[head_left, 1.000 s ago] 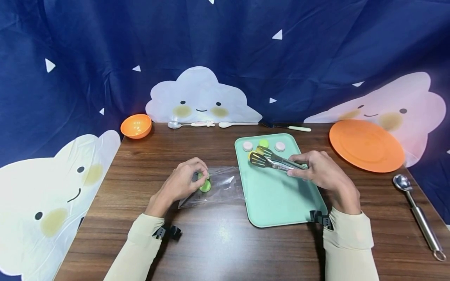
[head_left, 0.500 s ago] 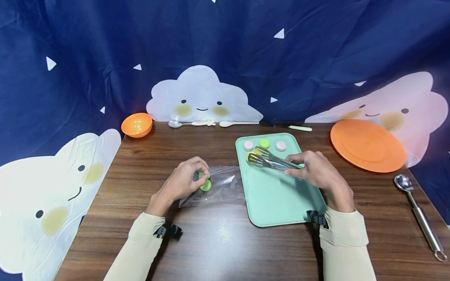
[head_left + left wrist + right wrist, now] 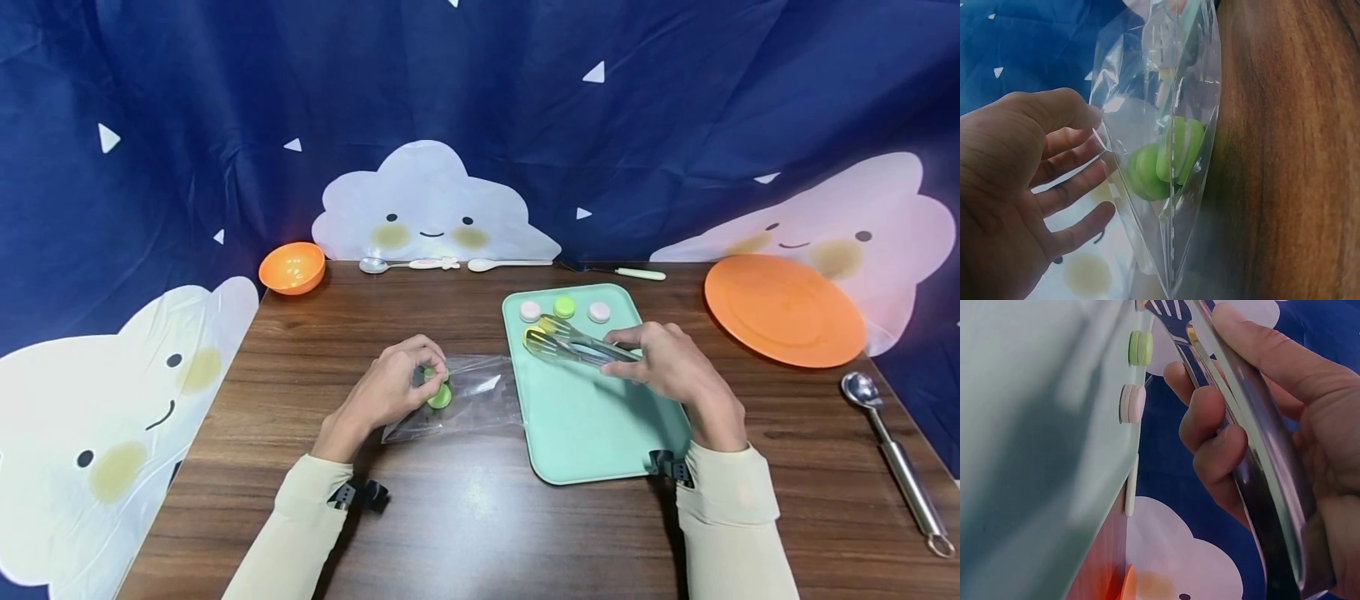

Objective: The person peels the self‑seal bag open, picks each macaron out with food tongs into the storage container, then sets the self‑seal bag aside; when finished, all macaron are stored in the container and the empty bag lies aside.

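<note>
The right hand [image 3: 663,362] grips metal tongs [image 3: 573,343] over the mint tray [image 3: 600,433], their long axis running leftward with the tips at a yellow macaron [image 3: 537,332]. The left hand [image 3: 390,390] pinches a clear bag [image 3: 468,398] of green macarons [image 3: 1163,159] on the worktop [image 3: 480,517].

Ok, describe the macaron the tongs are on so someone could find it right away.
Start at the mint tray in the middle of the table. Three macarons sit along its far edge; just in front of them, at the tongs' slotted tips, held by the right hand, lies the yellow macaron, the only yellow one.
</note>
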